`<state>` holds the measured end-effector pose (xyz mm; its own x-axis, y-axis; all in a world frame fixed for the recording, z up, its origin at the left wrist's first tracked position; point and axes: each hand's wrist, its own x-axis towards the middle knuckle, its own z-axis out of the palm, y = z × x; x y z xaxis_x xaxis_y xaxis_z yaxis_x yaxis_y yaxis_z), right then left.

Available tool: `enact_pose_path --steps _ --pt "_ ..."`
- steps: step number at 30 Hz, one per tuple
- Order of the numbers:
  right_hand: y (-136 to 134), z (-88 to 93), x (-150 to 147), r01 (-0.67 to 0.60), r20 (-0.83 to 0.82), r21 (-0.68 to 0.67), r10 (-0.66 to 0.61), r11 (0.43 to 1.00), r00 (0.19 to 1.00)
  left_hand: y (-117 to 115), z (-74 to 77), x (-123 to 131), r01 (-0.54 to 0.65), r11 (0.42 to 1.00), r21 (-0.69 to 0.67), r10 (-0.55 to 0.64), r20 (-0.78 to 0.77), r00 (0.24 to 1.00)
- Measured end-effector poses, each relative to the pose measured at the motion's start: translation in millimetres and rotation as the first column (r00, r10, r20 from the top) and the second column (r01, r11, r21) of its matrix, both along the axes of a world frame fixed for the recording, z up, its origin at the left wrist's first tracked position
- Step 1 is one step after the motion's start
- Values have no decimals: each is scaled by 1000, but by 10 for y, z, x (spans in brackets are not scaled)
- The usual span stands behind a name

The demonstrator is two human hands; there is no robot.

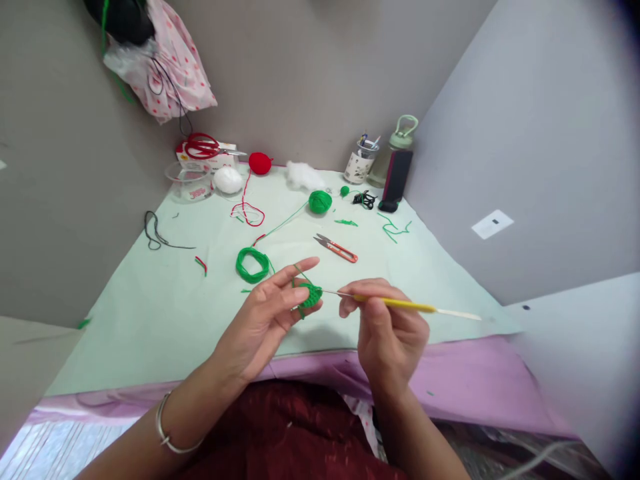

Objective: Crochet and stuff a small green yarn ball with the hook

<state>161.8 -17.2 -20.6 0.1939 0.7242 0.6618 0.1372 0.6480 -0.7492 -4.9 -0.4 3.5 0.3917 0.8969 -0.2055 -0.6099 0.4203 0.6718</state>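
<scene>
Between the thumb and fingers of my left hand (270, 308) is a small green crochet piece (311, 295). Green yarn runs over the raised index finger of that hand. My right hand (387, 327) grips a crochet hook (395, 303) with a yellow handle; its metal tip reaches the right edge of the piece. Whether the tip is inside a stitch I cannot tell. Beyond my left hand lies a loose coil of green yarn (238, 265), and farther back sits a green yarn ball (320, 202) with a strand leading toward the coil.
Orange thread snips (340, 249) lie past my hands. Along the back are a red yarn ball (260, 163), white yarn ball (228, 180), white stuffing (304, 176), pen cup (360, 163), bottle (385, 160) and dark upright stand (397, 177). Red scissors (203, 145) rest on a box at back left.
</scene>
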Motion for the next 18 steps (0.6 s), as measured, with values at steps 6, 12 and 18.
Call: enact_pose_path --steps 6,12,18 --pt "32 55 -69 -105 -34 -82 102 991 994 -43 -30 40 32 981 190 2 -172 985" --pt "-56 -24 -64 128 412 211 -207 969 887 -37 -45 100 -55 993 109 67 -110 992" --pt "6 12 22 41 12 11 -41 999 999 47 -38 33 70 998 1 -70 22 997"
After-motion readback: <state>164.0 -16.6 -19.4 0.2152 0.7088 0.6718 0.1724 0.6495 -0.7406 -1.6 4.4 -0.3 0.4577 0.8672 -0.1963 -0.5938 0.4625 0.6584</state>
